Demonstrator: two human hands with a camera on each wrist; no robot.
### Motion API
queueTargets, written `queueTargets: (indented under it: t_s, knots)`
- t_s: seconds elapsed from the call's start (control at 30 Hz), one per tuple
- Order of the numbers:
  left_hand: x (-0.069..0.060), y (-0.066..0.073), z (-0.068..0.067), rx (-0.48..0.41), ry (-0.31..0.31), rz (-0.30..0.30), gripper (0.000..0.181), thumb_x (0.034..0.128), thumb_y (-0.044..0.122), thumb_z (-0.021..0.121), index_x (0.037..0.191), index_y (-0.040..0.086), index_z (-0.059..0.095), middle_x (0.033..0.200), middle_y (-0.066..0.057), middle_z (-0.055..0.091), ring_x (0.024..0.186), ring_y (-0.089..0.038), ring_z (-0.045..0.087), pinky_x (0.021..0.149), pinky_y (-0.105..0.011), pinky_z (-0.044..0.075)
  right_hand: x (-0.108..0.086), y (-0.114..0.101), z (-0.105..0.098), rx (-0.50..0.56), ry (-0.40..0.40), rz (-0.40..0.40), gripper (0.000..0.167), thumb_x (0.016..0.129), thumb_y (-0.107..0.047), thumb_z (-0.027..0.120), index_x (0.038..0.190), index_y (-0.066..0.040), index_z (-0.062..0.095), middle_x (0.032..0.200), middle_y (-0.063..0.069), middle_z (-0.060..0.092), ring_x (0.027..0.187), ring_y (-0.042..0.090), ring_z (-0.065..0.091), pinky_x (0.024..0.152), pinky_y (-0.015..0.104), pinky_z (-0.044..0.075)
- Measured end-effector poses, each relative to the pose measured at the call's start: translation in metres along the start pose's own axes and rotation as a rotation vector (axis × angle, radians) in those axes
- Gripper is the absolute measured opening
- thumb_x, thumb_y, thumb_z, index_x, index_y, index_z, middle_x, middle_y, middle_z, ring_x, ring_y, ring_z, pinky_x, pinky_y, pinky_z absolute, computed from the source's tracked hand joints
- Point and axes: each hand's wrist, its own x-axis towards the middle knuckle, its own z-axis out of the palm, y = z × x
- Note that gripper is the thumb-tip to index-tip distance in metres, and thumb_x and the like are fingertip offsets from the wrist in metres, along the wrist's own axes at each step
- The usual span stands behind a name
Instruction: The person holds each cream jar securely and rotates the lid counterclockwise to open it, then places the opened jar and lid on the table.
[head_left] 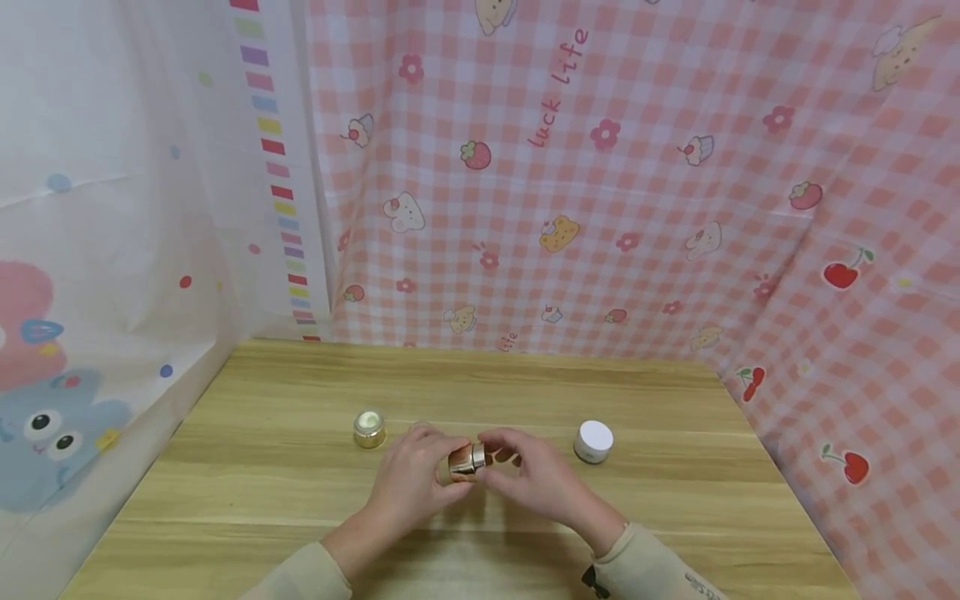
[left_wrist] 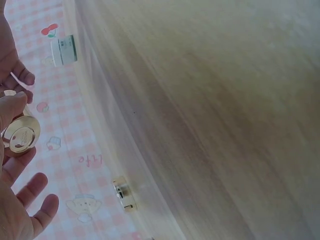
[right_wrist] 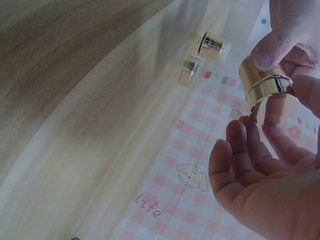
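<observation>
Over the front middle of the table, my left hand (head_left: 412,471) grips a small shiny gold cosmetic bottle (head_left: 463,461), which lies on its side in the air. Its round gold base (left_wrist: 22,136) faces left. The right end looks clear, with a finger showing through it in the right wrist view. My right hand (head_left: 536,475) has its thumb and index finger around that end, seeming to pinch it. The other right fingers (right_wrist: 237,155) are loosely bent, away from the bottle. The left thumb (right_wrist: 267,55) presses on the gold side.
A small gold jar with a pale top (head_left: 370,429) stands left of the hands. On the right stands a white-lidded jar (head_left: 593,442). The wooden table (head_left: 300,379) is bounded by a pink checked cloth (head_left: 525,275) behind and a white printed cloth (head_left: 150,208) on the left.
</observation>
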Motion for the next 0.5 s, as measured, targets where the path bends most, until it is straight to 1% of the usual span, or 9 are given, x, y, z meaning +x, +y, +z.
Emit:
queueTargets:
  t_s: [0.1,0.23,0.33,0.5]
  knots:
    - [0.0001,0.0006,-0.0003,-0.009,-0.013,-0.018,0.049,0.0693,0.036,0.101,0.113,0.024,0.081,0.101,0.009,0.079,0.100,-0.012,0.065,0.084,-0.036,0.059,-0.0003,0.0000,0.0002,0.017,0.010,0.030,0.054,0.101,-0.044,0.073,0.141,-0.008,0.066,0.128,0.006,0.076,0.113,0.027,0.070,0.091,0.038,0.056]
    - [0.0002,0.0006,0.0002,-0.011,-0.004,-0.015,0.049,0.0691,0.036,0.101,0.112,0.023,0.081,0.099,0.009,0.079,0.100,-0.013,0.065,0.083,-0.037,0.059,0.0000,0.0000,0.0002,0.039,0.004,0.066,0.054,0.101,-0.045,0.072,0.140,-0.008,0.066,0.119,0.005,0.079,0.108,0.020,0.072,0.088,0.032,0.054]
    - [0.0002,-0.0002,0.0007,-0.016,-0.002,-0.014,0.049,0.0691,0.037,0.101,0.112,0.024,0.081,0.099,0.010,0.079,0.100,-0.012,0.065,0.083,-0.036,0.059,0.0007,0.0005,0.0005,0.041,-0.007,0.073,0.053,0.101,-0.045,0.073,0.138,-0.007,0.067,0.113,0.002,0.080,0.102,0.015,0.071,0.083,0.028,0.053]
    - [0.0003,-0.0010,0.0014,-0.021,-0.006,-0.021,0.049,0.0697,0.038,0.100,0.112,0.025,0.081,0.099,0.011,0.079,0.101,-0.012,0.065,0.084,-0.036,0.059,0.0015,0.0009,0.0013,0.038,-0.007,0.067,0.052,0.101,-0.044,0.074,0.136,-0.006,0.068,0.110,0.002,0.080,0.098,0.014,0.070,0.079,0.024,0.051]
